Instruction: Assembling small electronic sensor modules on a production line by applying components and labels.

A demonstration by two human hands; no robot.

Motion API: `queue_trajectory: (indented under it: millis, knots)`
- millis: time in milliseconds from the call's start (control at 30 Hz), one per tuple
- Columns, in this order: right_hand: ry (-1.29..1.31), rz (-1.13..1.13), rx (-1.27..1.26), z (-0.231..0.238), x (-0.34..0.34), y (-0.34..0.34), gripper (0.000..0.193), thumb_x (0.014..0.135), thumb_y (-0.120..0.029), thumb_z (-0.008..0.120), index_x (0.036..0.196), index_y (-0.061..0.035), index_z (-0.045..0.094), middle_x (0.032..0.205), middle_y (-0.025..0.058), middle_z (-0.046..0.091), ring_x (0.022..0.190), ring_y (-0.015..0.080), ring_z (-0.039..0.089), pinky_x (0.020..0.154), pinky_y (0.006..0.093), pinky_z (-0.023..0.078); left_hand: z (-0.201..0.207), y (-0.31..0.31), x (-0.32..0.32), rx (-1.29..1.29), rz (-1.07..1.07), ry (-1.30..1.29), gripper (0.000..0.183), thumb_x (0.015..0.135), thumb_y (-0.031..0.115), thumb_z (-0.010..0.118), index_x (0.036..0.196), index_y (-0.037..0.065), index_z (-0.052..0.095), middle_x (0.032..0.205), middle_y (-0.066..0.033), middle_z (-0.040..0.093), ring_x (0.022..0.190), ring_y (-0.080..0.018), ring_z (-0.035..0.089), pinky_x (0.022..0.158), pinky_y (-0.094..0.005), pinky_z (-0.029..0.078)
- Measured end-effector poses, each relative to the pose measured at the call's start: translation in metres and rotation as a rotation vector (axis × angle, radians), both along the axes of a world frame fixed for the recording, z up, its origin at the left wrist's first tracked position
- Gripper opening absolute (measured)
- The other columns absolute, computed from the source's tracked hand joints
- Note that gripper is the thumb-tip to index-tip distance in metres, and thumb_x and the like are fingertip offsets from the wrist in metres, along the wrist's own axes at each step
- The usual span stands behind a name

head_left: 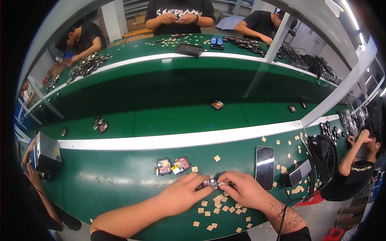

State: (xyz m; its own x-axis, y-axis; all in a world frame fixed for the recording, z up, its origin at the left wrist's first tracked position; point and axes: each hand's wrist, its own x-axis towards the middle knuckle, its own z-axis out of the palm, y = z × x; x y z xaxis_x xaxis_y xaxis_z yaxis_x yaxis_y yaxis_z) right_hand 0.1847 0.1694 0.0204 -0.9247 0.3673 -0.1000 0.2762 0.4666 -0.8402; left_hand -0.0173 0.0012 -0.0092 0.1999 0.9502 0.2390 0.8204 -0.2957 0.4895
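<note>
A small dark-cased electronic module point(210, 183) with an exposed circuit board lies between my hands, low over the green bench. My left hand point(181, 193) grips its left side between thumb and fingers. At its right end my right hand point(243, 189) pinches a small whitish piece point(221, 184), mostly hidden by the fingertips. Two similar opened modules, one on the left point(163, 166) and one on the right point(180, 164), rest side by side just beyond my left hand. Small tan square pieces point(219, 199) lie scattered below and around my right hand.
A smartphone point(264, 168) lies right of my hands, beside a grey box-shaped device point(296, 174) with a black cable. A dark metal box point(47, 156) stands at the far left. Beyond the white rail point(181, 139) runs a green belt carrying several modules. Other people work around the benches.
</note>
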Motion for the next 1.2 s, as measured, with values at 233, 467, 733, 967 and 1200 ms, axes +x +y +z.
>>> queue_trajectory:
  millis: [233, 467, 733, 967, 1200]
  knots:
    - [-0.032, 0.093, 0.009, 0.010, 0.002, 0.010, 0.022, 0.102, -0.010, 0.070, 0.123, -0.0042, 0.068, 0.107, 0.0140, 0.073, 0.092, 0.0342, 0.073, 0.080, 0.0410, 0.059, 0.000, 0.000, -0.003, 0.007, -0.010, 0.006, 0.039, 0.091, 0.010, 0.066, 0.129, 0.010, 0.066, 0.134, -0.0155, 0.060, 0.121, -0.0319, 0.060, 0.101, -0.0418, 0.055]
    - [-0.005, -0.022, 0.073, 0.009, -0.004, 0.002, 0.024, 0.099, -0.004, 0.071, 0.123, -0.0025, 0.071, 0.100, 0.0133, 0.071, 0.083, 0.0299, 0.070, 0.074, 0.0382, 0.056, 0.002, 0.000, -0.003, 0.039, -0.008, 0.022, 0.048, 0.084, 0.006, 0.073, 0.132, 0.011, 0.070, 0.135, -0.0148, 0.065, 0.115, -0.0309, 0.064, 0.099, -0.0410, 0.057]
    - [-0.057, 0.059, 0.088, 0.008, 0.003, 0.007, 0.022, 0.101, -0.009, 0.069, 0.122, -0.0034, 0.071, 0.104, 0.0152, 0.071, 0.086, 0.0374, 0.072, 0.077, 0.0428, 0.059, -0.004, 0.001, -0.003, 0.020, 0.000, -0.020, 0.054, 0.084, 0.005, 0.073, 0.137, 0.009, 0.069, 0.138, -0.0137, 0.065, 0.117, -0.0309, 0.063, 0.102, -0.0408, 0.056]
    - [-0.007, 0.099, 0.293, 0.005, -0.005, -0.004, 0.023, 0.099, -0.009, 0.071, 0.122, -0.0061, 0.069, 0.106, 0.0107, 0.067, 0.084, 0.0376, 0.072, 0.072, 0.0456, 0.060, -0.003, 0.002, -0.004, 0.031, -0.002, 0.013, 0.052, 0.084, 0.004, 0.073, 0.136, 0.006, 0.068, 0.139, -0.0132, 0.065, 0.117, -0.0309, 0.062, 0.102, -0.0406, 0.056]
    - [0.052, 0.009, 0.198, -0.006, -0.007, -0.013, 0.022, 0.097, -0.002, 0.074, 0.119, -0.0013, 0.072, 0.103, 0.0127, 0.070, 0.085, 0.0303, 0.074, 0.073, 0.0372, 0.060, -0.003, 0.003, -0.004, 0.017, 0.012, -0.057, 0.042, 0.089, 0.005, 0.074, 0.130, 0.003, 0.067, 0.137, -0.0128, 0.066, 0.116, -0.0318, 0.062, 0.101, -0.0406, 0.056]
